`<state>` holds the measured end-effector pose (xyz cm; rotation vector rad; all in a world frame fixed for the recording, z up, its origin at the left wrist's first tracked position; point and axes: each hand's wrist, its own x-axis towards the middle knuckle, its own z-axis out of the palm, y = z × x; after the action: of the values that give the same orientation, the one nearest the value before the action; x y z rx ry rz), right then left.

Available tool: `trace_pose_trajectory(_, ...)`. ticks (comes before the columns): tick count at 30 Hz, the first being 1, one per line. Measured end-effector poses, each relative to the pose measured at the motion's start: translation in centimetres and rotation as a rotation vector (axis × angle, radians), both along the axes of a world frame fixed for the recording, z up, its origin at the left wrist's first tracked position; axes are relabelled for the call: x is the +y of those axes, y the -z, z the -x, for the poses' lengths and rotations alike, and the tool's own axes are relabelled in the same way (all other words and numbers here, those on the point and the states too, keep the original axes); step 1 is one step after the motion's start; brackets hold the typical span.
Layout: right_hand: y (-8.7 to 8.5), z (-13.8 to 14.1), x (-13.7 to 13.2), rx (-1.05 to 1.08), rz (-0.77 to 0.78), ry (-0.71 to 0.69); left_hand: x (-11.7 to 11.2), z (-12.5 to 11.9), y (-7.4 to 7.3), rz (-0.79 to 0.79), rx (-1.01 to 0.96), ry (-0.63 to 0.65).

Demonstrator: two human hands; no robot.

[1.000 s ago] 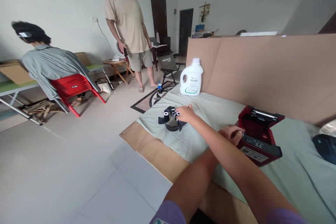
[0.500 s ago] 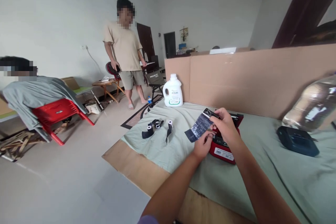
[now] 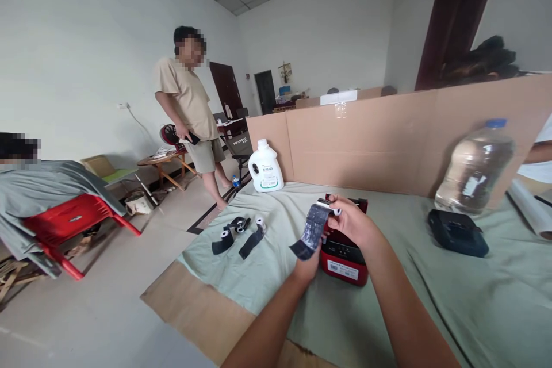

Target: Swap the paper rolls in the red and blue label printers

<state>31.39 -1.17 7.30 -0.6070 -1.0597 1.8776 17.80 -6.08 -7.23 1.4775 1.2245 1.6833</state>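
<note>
My right hand (image 3: 351,221) is closed round a small roll at the top of a dark wrapper strip (image 3: 311,232), held just above a red label printer (image 3: 344,250). My left hand (image 3: 307,267) pinches the strip's lower end. The strip hangs stretched between both hands. Further left on the green cloth (image 3: 267,267) lie several small paper rolls in black wrappers (image 3: 238,234).
A white detergent jug (image 3: 266,167) stands by the cardboard wall (image 3: 388,144). A large water bottle (image 3: 474,168) and a black device (image 3: 457,232) sit at the right. One person stands at the left, another sits on a red chair (image 3: 69,221).
My right hand left the pile of rolls and came to the red printer with one roll. Both hands now hold its dark wrapper strip, pulled longer than half a second ago. The view swung right.
</note>
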Motion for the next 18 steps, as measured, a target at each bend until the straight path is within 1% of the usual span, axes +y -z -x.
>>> trace_pose_trajectory(3, -0.3, -1.0, 0.0, 0.018, -0.063, -0.157, -0.5, -0.1, -1.0, -0.041, 0.069, 0.058)
trace_pose_trajectory(5, -0.6, -1.6, -0.1, -0.009, -0.096, -0.169, -0.7, -0.1, -1.4, -0.045, 0.087, 0.062)
trace_pose_trajectory(8, -1.2, -2.2, -0.2, -0.097, -0.135, -0.094, -0.8, -0.1, -1.6, -0.034, 0.08, 0.06)
trace_pose_trajectory(11, -1.7, -2.4, -0.2, -0.192, -0.214, 0.026, -0.9, -0.1, -1.6, -0.05, 0.052, 0.077)
trace_pose_trajectory(13, -2.1, -2.3, -0.3, -0.276, -0.241, 0.093, -1.0, 0.0, -1.6, -0.055, 0.034, 0.084)
trace_pose_trajectory(16, -2.6, -2.0, -0.5, -0.43, -0.232, 0.142, -1.0, 0.1, -1.5, -0.054, 0.024, 0.085)
trace_pose_trajectory(18, -2.8, -1.6, -0.7, -0.487, -0.24, 0.142, -1.0, 0.1, -1.4, -0.049, 0.024, 0.086)
